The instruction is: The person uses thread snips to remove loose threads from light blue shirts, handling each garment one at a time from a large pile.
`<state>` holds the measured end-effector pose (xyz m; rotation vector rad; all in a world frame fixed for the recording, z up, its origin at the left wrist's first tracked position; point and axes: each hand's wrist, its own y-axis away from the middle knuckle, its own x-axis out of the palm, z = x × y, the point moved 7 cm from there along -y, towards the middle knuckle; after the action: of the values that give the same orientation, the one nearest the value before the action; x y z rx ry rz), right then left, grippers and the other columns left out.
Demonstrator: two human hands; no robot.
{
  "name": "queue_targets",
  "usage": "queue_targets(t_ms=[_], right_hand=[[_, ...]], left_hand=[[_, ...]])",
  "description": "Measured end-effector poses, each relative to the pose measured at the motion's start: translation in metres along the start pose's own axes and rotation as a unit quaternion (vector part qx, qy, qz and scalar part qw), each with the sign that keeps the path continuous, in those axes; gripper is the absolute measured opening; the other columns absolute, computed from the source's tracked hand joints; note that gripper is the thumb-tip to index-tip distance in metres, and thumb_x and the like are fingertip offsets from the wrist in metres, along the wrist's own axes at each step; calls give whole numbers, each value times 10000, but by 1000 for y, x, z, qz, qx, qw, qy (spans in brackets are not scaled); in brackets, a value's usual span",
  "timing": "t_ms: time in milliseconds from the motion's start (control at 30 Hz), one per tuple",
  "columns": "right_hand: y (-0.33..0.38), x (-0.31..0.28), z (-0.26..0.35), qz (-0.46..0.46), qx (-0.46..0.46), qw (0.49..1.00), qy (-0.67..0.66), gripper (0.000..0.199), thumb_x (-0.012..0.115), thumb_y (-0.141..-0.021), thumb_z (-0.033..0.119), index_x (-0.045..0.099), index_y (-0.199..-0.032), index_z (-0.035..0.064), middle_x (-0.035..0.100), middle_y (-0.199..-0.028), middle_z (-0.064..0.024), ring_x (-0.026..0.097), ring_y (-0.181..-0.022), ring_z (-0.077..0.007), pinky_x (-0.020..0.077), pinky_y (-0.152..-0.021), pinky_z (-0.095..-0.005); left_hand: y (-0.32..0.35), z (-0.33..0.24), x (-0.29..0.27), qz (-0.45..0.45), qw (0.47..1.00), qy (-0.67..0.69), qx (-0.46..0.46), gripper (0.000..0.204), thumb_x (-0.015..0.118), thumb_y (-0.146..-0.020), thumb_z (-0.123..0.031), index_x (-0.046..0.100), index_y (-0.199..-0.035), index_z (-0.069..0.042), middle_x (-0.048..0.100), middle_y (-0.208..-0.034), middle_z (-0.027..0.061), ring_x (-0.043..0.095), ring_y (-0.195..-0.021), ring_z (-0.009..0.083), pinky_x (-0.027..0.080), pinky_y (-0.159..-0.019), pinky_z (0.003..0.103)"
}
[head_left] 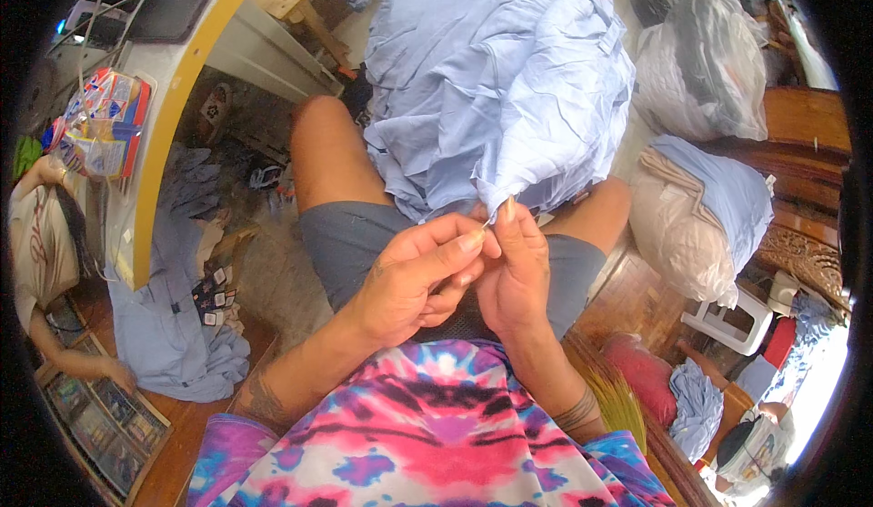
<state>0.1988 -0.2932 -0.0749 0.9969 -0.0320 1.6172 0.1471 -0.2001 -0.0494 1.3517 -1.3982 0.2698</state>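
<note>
A big heap of light blue cloth (473, 80) lies in front of me, between and over my bare knees. One corner of it is drawn toward my lap. My right hand (514, 280) pinches that corner, thumb on top. My left hand (400, 275) is closed right beside it, with thumb and forefinger pressed together at the cloth's edge. What lies between these left fingertips is too small to make out, and the other left fingers are curled in.
A table with a yellow edge (150, 189) stands at left, with a red and blue package (116, 125) on it. Blue cloth (173, 325) lies on the floor below; another person's arm (73, 357) is near. At right are stuffed bags (700, 70) and a white stool (732, 321).
</note>
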Motion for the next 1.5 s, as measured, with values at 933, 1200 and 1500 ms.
queue_targets(t_ms=[933,1200,1500], right_hand=[[24,-2,44,2,-276,874,399,308,818,-820,-33,689,-1097,1,661,-1030,-71,663,-855,-124,547,-757,-258],[10,-21,47,-14,-135,952,276,94,759,-906,30,739,-993,-2,707,-996,-57,663,-810,-123,525,-665,-259],[4,-36,32,-61,-33,997,42,144,656,-1015,157,631,-1087,35,666,-972,-24,642,-853,-105,516,-690,-240]], left_hand=[[-33,-20,-19,-110,980,-123,112,139,747,-951,-210,659,-956,-102,516,-666,-79,363,-441,-3,244,-382,196],[-35,-12,-18,-88,990,-60,93,99,712,-976,-160,637,-939,-106,479,-667,-84,343,-456,3,254,-394,199],[-43,-16,-32,-80,975,-57,198,141,676,-993,-131,567,-928,-190,444,-690,-74,336,-489,28,270,-402,191]])
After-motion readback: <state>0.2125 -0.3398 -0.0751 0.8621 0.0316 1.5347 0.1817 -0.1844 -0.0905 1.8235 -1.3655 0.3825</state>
